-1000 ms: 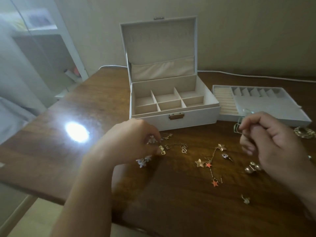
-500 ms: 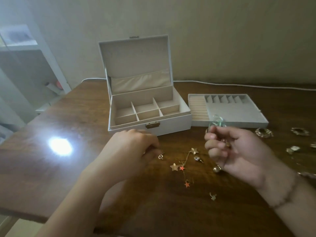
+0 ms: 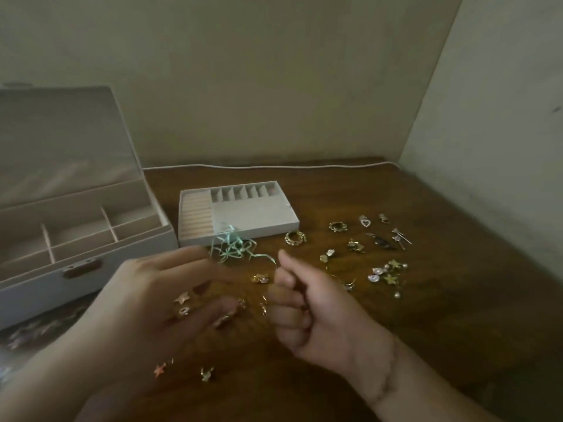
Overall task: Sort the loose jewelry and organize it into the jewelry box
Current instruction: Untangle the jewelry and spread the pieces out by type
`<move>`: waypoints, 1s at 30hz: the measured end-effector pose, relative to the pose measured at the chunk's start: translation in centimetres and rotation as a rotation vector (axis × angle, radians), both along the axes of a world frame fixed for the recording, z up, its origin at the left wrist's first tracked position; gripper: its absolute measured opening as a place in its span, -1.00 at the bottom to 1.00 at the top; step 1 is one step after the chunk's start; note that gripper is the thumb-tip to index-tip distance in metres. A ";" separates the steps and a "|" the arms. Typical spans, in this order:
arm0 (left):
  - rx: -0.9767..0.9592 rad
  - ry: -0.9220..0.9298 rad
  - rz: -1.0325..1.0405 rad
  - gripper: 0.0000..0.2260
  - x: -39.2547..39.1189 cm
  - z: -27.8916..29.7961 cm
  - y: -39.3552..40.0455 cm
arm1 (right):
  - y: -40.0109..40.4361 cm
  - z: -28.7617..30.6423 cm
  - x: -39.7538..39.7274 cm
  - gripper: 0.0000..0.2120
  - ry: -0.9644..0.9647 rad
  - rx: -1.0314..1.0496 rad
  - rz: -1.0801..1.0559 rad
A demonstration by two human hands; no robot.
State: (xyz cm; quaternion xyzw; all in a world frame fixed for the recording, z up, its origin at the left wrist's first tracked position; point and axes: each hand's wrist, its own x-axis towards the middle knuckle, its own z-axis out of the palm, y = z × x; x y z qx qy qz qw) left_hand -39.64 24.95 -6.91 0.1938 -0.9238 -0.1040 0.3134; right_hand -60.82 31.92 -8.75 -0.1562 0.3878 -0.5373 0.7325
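The white jewelry box [image 3: 131, 239] stands open at the left, its divided compartments bare. Its removable tray [image 3: 259, 222] lies on the wooden table beside it. A tangle of thin green ribbon [image 3: 233, 246] sits at the tray's front edge. One strand of it runs to my right hand [image 3: 307, 309], which is curled and pinches it between thumb and forefinger. My left hand [image 3: 152, 303] is blurred, with its fingers spread over a gold star [image 3: 182, 298] and other small pieces. Loose gold rings [image 3: 295, 238], a heart charm [image 3: 364, 221] and star earrings [image 3: 391, 279] lie scattered at the right.
A white cable [image 3: 274, 166] runs along the back edge of the table against the wall. A second wall [image 3: 502, 117] closes the right side. An orange star [image 3: 159, 369] and a gold charm [image 3: 207, 374] lie near the table's front.
My view has swung right, so the box now sits at the far left. My left hand has opened and spread. The green ribbon has dropped from above my right hand to the table by the tray.
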 end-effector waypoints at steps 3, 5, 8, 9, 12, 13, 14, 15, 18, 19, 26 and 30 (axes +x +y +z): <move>0.043 -0.024 0.070 -0.76 0.7 -1.5 -1.2 | 1.0 0.9 -7.7 -0.51 0.217 -0.104 -0.298; 0.045 -0.054 0.107 -0.77 1.1 -2.3 -1.8 | 1.5 0.9 -13.5 -0.50 0.541 -0.134 -0.537; 0.041 -0.073 0.136 -0.84 1.3 -3.0 -1.9 | 2.0 -0.4 -20.4 -0.51 1.405 -0.032 -0.673; 0.055 -0.078 0.141 -0.84 1.3 -3.1 -1.9 | 2.0 -1.1 -21.8 -0.53 1.649 0.001 -0.628; 0.065 -0.121 0.146 -0.82 1.1 -3.2 -1.8 | 2.0 -2.7 -23.6 -0.60 2.040 0.011 -0.381; 0.067 -0.130 0.147 -0.82 1.0 -3.3 -1.8 | 2.1 -3.1 -23.7 -0.62 2.104 0.013 -0.314; 0.072 -0.131 0.148 -0.82 1.0 -3.4 -1.8 | 2.1 -3.5 -23.7 -0.63 2.147 0.012 -0.274; 0.077 -0.128 0.152 -0.82 0.9 -3.5 -1.8 | 2.1 -3.8 -23.6 -0.65 2.185 0.008 -0.255; 0.103 -0.127 0.164 -0.84 1.0 -3.8 -2.0 | 1.9 -4.6 -23.7 -0.70 2.259 -0.057 -0.256; 0.106 -0.128 0.170 -0.85 1.0 -3.9 -2.1 | 1.9 -4.8 -23.7 -0.75 2.240 -0.104 -0.258; 0.108 -0.133 0.173 -0.85 1.3 -4.1 -2.4 | 2.5 -4.9 -23.2 -0.90 2.076 -0.361 -0.258; 0.079 -0.161 0.194 -0.81 1.5 -4.0 -2.5 | 3.0 -4.6 -23.2 -0.83 1.972 -0.413 -0.303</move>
